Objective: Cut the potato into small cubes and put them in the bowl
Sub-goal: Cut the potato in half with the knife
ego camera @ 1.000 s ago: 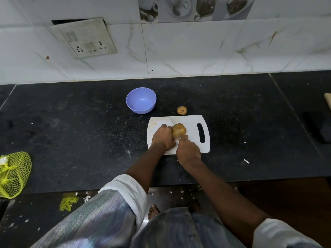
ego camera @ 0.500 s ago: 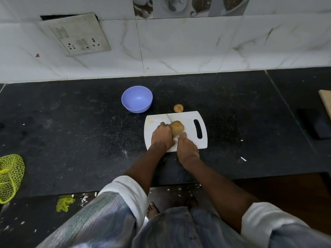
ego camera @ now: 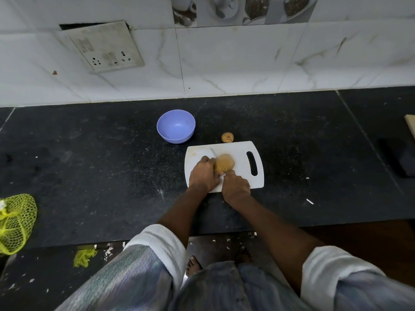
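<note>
A brown potato (ego camera: 224,163) lies on the white cutting board (ego camera: 243,177) in the middle of the black counter. My left hand (ego camera: 203,173) holds the potato's left side, fingers curled against it. My right hand (ego camera: 235,187) grips a knife handle just in front of the potato. The thin blade (ego camera: 213,152) runs along the potato's left edge, its tip pointing away from me. The handle is hidden in my fist. An empty purple bowl (ego camera: 175,135) stands behind the board's left corner.
A smaller potato (ego camera: 227,137) sits on the counter just behind the board. A yellow net bag (ego camera: 15,221) lies at the left front edge. A dark object (ego camera: 402,160) and a wooden piece (ego camera: 411,124) are at the far right. Tiled wall behind.
The view has shifted slightly. Both hands, the knife and the potato stay at the same spot on the board.
</note>
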